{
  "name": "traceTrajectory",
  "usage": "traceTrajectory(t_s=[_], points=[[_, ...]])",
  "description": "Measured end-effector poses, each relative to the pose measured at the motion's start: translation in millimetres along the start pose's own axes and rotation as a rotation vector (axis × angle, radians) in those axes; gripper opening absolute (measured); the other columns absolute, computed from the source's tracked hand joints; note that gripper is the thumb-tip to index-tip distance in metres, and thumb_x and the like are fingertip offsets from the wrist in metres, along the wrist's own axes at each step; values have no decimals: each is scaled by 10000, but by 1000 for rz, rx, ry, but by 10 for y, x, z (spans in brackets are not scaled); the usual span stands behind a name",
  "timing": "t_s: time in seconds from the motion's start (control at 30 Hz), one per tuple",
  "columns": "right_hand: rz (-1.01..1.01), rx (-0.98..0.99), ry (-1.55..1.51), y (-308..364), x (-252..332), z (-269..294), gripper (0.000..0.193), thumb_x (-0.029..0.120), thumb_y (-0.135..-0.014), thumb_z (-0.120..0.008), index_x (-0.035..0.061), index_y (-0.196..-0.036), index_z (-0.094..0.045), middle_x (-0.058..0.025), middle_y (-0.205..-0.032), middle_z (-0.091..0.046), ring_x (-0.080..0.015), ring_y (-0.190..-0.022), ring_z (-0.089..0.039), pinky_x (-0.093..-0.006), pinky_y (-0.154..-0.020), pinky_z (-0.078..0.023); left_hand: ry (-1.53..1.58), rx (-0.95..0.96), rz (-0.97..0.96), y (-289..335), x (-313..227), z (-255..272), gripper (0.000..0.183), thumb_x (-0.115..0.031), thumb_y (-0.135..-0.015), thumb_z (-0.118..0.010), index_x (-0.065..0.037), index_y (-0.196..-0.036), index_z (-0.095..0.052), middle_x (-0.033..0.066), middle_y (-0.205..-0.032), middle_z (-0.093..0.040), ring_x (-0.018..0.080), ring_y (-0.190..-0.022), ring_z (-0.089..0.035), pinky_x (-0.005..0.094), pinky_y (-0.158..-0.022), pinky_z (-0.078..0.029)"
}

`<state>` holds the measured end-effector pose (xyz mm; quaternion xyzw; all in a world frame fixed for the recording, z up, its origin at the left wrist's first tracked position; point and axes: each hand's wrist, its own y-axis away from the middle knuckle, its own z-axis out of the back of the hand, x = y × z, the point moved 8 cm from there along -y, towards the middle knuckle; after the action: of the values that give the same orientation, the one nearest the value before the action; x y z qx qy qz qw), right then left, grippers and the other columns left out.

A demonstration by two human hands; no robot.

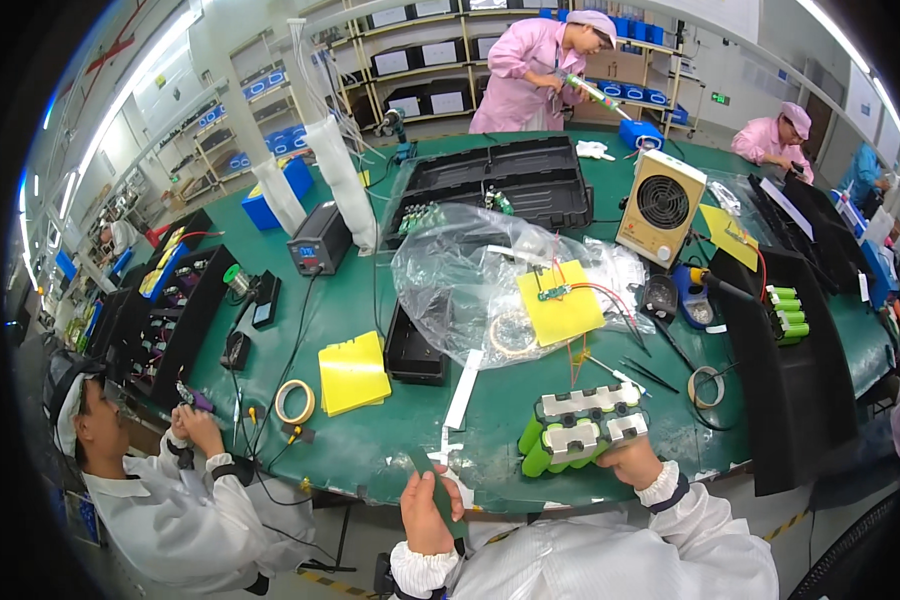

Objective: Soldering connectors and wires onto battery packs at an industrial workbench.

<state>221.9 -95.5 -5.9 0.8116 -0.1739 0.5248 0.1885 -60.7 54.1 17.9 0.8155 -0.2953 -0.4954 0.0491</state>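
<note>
At the near table edge my right hand (634, 464) is closed around the right end of a battery pack (562, 444). The pack is made of green cylindrical cells with silvery metal plates over their ends, and it is held tilted. My left hand (428, 512), to the left of the pack, grips a thin dark green strip (423, 462) between thumb and fingers. A white strip (463, 390) lies on the table beyond my left hand. Past the pack, a small green circuit board (554, 293) with red and black wires rests on yellow sheets (582, 322).
Yellow sheets (354, 372), a tape roll (295, 402) and a black tray (416, 345) lie left of centre. Clear plastic (440, 270) spreads mid-table. A fan unit (663, 208), a soldering iron stand (694, 298) and tweezers (651, 376) are on the right. A co-worker (185, 500) sits at left.
</note>
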Motion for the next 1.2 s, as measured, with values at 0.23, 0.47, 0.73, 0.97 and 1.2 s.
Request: traceTrajectory(t_s=[0.23, 0.47, 0.73, 0.97, 1.2], points=[[326, 197, 932, 194, -45, -160, 655, -139, -575, -726, 29, -1184, -556, -78, -1080, -654, -226, -1001, -629, -358, -883, -505, 168, 121, 141, -3, 77, -166, 455, -450, -1048, -342, -46, -1120, -539, 62, -719, -522, 173, -577, -458, 305, -524, -378], [183, -26, 452, 97, 28, -214, 810, -110, -565, -758, 71, -1282, -427, -89, -1184, -594, -230, -1110, -605, -391, -959, -490, 448, 555, 212, 85, 0, -655, 442, -445, -1038, -369, -63, -1192, -530, 64, -878, -520, 178, -767, -508, 309, -617, -427], [321, -171, 832, 465, 1045, -90, 643, 56, -732, -704, 41, -1318, -438, -135, -1259, -545, -249, -1153, -563, -353, -957, -463, -205, 212, -69, 394, -326, -734, 172, -159, -982, -591, 5, -1030, -607, 87, -742, -673, 115, -543, -572, 232, -522, -471], [747, 112, 805, 824, 1725, -1316, 168, 49, -812, -708, 5, -974, -693, -93, -862, -703, -170, -735, -658, -305, -660, -519, -370, 401, -387, 522, -503, -970, 334, -260, -997, -565, 11, -1186, -615, 82, -920, -659, 139, -728, -560, 249, -604, -438], [279, 276, 469, 556, 1332, -1753, 213, 89, -852, -734, -15, -1031, -687, -85, -873, -712, -147, -788, -678, -292, -707, -532, -1120, 227, -999, 851, -869, -1162, 474, -109, -729, -724, -29, -1187, -630, 165, -903, -557, 375, -806, -531, 429, -760, -435]])
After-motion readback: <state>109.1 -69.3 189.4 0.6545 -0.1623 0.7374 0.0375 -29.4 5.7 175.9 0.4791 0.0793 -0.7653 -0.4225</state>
